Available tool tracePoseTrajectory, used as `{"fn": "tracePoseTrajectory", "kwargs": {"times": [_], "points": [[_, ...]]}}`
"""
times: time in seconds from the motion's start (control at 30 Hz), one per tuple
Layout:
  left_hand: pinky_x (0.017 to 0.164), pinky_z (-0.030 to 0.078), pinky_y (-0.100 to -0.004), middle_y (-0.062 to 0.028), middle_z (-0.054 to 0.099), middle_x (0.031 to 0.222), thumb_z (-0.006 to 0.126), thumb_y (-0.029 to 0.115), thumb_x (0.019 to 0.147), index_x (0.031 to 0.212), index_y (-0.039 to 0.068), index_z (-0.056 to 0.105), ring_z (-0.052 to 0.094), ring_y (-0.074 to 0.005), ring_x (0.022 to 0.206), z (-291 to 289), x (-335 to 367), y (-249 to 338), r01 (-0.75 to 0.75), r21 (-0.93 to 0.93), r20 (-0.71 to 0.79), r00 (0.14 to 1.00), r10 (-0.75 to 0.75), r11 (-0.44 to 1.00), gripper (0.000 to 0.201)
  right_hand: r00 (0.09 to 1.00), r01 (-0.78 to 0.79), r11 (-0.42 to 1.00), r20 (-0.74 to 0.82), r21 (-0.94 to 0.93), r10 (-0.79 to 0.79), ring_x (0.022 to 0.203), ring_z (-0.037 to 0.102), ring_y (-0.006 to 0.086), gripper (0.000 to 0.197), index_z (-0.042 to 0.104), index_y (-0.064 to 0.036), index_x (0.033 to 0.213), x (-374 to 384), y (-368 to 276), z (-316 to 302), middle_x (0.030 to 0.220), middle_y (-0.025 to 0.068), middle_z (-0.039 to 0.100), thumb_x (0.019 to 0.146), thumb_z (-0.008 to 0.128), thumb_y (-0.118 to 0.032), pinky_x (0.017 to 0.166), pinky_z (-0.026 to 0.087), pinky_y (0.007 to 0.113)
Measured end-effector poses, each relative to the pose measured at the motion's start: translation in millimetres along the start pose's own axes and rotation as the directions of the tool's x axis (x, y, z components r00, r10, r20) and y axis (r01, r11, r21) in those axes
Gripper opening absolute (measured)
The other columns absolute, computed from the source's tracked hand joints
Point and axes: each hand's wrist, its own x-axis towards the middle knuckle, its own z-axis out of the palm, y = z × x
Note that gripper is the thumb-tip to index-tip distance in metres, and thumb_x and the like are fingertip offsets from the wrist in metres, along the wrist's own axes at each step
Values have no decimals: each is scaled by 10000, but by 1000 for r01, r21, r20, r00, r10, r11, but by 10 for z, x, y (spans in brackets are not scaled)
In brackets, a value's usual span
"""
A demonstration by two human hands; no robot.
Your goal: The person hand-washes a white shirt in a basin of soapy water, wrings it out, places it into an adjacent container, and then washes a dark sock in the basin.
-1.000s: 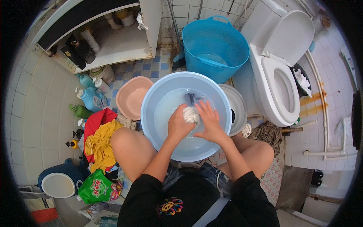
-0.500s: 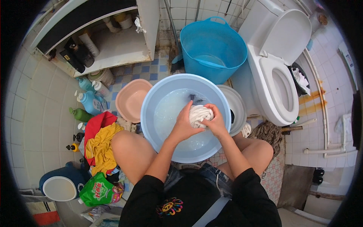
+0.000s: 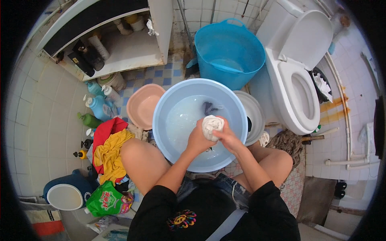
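Note:
Both hands hold a white cloth (image 3: 212, 126), bunched into a tight roll, above the water in a light blue basin (image 3: 161, 116). My left hand (image 3: 198, 137) wraps its left side. My right hand (image 3: 229, 137) grips it from the right, with the thumb across its front. A dark piece of cloth (image 3: 209, 108) floats in the cloudy water beyond my hands. The basin stands between my knees. Which kind of garment the white cloth is, I cannot tell.
A pink basin (image 3: 138, 102) stands to the left, with red (image 3: 105, 134) and yellow clothes (image 3: 110, 157) nearer me. Behind are a blue tub (image 3: 229, 52) and, to the right, a toilet (image 3: 299, 96). Several bottles (image 3: 98, 107) line the left wall. A grey lidlike basin (image 3: 252, 110) sits at right.
The white cloth is squeezed into a smaller, tighter roll, and my fingers have closed further around it. The dark cloth shows more in the water.

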Motion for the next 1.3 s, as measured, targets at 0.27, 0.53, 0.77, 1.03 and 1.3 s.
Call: {"fn": "tracePoseTrajectory", "kwargs": {"times": [0.27, 0.53, 0.77, 1.03, 1.3], "points": [[820, 440, -330, -142, 538, 1077, 761, 161, 533, 1156, 7, 391, 539, -263, 994, -110, 56, -153, 38, -275, 108, 994, -8, 961, 741, 889, 441, 809, 66, -389, -453, 1089, 445, 194, 811, 335, -80, 1259, 43, -245, 139, 1205, 105, 397, 573, 767, -92, 903, 377, 324], [868, 404, -316, -127, 514, 1124, 722, 162, 564, 1164, 31, 443, 506, -220, 1043, 50, 86, -171, 38, -35, 109, 993, -34, 999, 675, 915, 235, 876, -207, -422, -345, 712, 533, 96, 272, 510, -58, 812, 207, 21, 175, 773, 34, 568, 653, 726, -103, 622, 454, 250], [761, 452, -358, -176, 589, 980, 684, 322, 591, 1130, 41, 470, 570, -315, 915, 52, 74, -32, 175, 265, 109, 972, -210, 948, 645, 878, 172, 894, -348, -414, -330, 618, 488, 81, 199, 484, -57, 696, 330, 131, 178, 661, 15, 520, 700, 677, -105, 537, 418, 250], [678, 462, -403, -192, 605, 888, 684, 329, 599, 1080, 12, 439, 587, -344, 816, 139, 93, 50, 202, 422, 30, 971, -236, 884, 626, 832, 158, 939, -471, -306, -294, 548, 465, 87, 179, 464, -61, 659, 435, 275, 84, 622, 0, 499, 707, 636, -81, 485, 383, 252], [824, 431, -338, -155, 542, 1082, 757, 231, 561, 1174, -1, 398, 545, -264, 988, -124, 34, -48, 81, 70, 68, 994, -86, 994, 748, 949, 266, 955, -141, -129, -283, 950, 493, 157, 565, 411, -39, 1136, 173, -49, 167, 1055, 87, 492, 667, 712, -132, 827, 404, 281]]}}
